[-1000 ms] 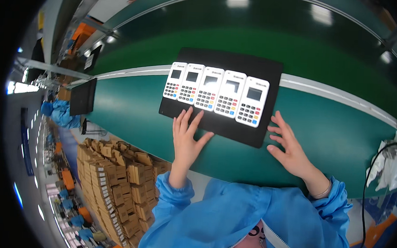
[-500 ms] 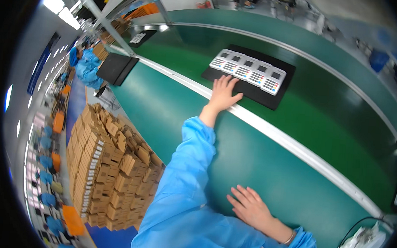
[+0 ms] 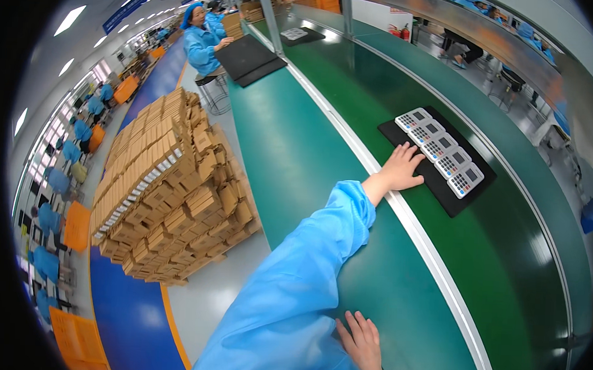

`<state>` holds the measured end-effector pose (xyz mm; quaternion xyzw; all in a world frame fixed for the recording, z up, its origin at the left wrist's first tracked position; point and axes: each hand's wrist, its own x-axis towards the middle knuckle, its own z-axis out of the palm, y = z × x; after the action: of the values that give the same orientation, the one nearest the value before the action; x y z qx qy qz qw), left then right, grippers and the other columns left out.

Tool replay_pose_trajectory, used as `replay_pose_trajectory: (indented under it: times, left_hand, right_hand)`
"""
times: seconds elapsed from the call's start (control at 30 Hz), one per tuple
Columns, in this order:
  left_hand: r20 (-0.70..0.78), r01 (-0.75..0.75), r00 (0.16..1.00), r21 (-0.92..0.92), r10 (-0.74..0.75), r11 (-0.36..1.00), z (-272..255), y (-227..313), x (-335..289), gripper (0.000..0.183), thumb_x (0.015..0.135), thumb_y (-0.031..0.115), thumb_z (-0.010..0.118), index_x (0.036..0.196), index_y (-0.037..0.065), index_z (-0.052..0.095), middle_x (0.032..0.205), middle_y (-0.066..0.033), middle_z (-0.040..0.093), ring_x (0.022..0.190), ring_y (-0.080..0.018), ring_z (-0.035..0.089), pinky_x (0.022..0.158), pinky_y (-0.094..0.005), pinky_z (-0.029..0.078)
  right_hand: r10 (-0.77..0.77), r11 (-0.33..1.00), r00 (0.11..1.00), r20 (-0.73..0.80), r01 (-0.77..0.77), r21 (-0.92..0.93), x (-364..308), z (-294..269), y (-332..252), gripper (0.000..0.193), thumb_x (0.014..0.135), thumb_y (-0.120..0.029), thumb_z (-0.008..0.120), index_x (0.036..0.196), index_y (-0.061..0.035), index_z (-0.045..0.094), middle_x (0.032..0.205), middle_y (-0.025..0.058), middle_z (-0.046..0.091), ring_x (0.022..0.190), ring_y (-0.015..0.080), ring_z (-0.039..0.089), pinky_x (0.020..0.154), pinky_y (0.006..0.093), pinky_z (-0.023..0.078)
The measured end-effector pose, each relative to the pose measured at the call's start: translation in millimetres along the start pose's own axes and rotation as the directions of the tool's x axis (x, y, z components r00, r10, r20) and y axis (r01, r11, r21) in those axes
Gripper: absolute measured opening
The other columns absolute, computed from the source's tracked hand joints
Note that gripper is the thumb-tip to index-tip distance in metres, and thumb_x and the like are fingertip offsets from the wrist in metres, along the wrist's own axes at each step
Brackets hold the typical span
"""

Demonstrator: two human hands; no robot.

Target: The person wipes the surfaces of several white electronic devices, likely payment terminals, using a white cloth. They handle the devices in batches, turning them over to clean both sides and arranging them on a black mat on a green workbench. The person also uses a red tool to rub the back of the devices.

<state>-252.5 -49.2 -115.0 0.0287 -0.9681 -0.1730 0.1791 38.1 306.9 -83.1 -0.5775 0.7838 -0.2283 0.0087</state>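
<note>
My left hand (image 3: 402,168) reaches out over the white rail, palm down, with its fingers spread at the near edge of a black mat (image 3: 456,204). On that mat, several white handheld keypad devices (image 3: 438,146) lie in a slanting row, each with a small dark screen and some coloured keys. The fingertips are close to the devices; whether they touch one cannot be told. Lower down, my right hand (image 3: 362,346) rests on the green tabletop (image 3: 297,178) with its fingers stretched out and nothing in it. The mat lies on a dark green belt (image 3: 498,260).
Stacked black mats (image 3: 251,59) lie at the table's far end, beside a person in blue (image 3: 202,45). A white rail (image 3: 420,237) divides tabletop and belt. Another mat (image 3: 304,36) with white devices lies farther up the belt. Cardboard boxes (image 3: 171,186) are piled on the left.
The view has turned left, so the mat and devices appear farther right and more slanted. My left hand stays at the mat's edge, and my right hand stays on the tabletop.
</note>
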Motion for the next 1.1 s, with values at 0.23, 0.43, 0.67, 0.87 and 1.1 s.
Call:
replay_pose_trajectory:
  times: [0.23,0.43,0.67,0.87,1.1]
  left_hand:
    - [-0.576,-0.168,0.810,-0.046,0.111,0.985,-7,78,-10,0.053,0.071,0.006,0.069,0.123,0.006,0.058,0.124,-0.0175,0.054,0.123,-0.0411,0.050,0.108,-0.0528,0.040]
    - [-0.372,-0.581,0.814,-0.513,0.446,0.632,15,235,-89,0.042,0.076,0.008,0.069,0.117,0.008,0.062,0.109,-0.0148,0.060,0.108,-0.0368,0.055,0.096,-0.0478,0.046]
    - [-0.396,-0.664,0.198,-0.727,0.897,-0.174,61,375,-194,0.041,0.078,0.016,0.071,0.118,0.007,0.066,0.108,-0.0143,0.067,0.107,-0.0366,0.062,0.087,-0.0494,0.051]
    - [-0.354,-0.496,0.131,-0.832,0.926,-0.248,65,385,-207,0.041,0.087,0.017,0.066,0.125,0.002,0.062,0.121,-0.0181,0.064,0.120,-0.0368,0.059,0.102,-0.0490,0.047]
    - [-0.058,-0.562,-0.179,-0.813,0.982,-0.151,35,360,-162,0.049,0.099,0.021,0.056,0.145,0.003,0.052,0.157,-0.0154,0.046,0.149,-0.0289,0.040,0.123,-0.0437,0.033]
  right_hand:
    - [-0.003,1.000,1.000,0.007,0.003,0.018,-4,-5,7,0.042,0.091,-0.021,0.068,0.132,-0.0176,0.069,0.145,0.0092,0.058,0.138,0.0298,0.052,0.115,0.0494,0.039]
    - [-0.159,0.986,0.987,0.005,0.159,0.043,-22,14,23,0.043,0.091,-0.026,0.069,0.132,-0.0164,0.068,0.150,0.0121,0.053,0.141,0.0328,0.047,0.116,0.0530,0.038]
    - [0.017,0.908,0.991,0.132,-0.071,0.413,-40,33,28,0.042,0.090,-0.024,0.067,0.130,-0.0146,0.064,0.143,0.0138,0.054,0.138,0.0350,0.047,0.116,0.0547,0.036]
    - [-0.233,0.933,0.971,-0.053,0.208,-0.294,-18,38,11,0.044,0.093,-0.028,0.055,0.137,-0.0250,0.058,0.142,0.0062,0.055,0.141,0.0281,0.046,0.121,0.0554,0.030]
    - [-0.199,0.962,0.847,-0.493,0.071,-0.265,29,102,4,0.039,0.095,-0.025,0.055,0.133,-0.0166,0.059,0.136,0.0114,0.059,0.137,0.0280,0.051,0.117,0.0540,0.038]
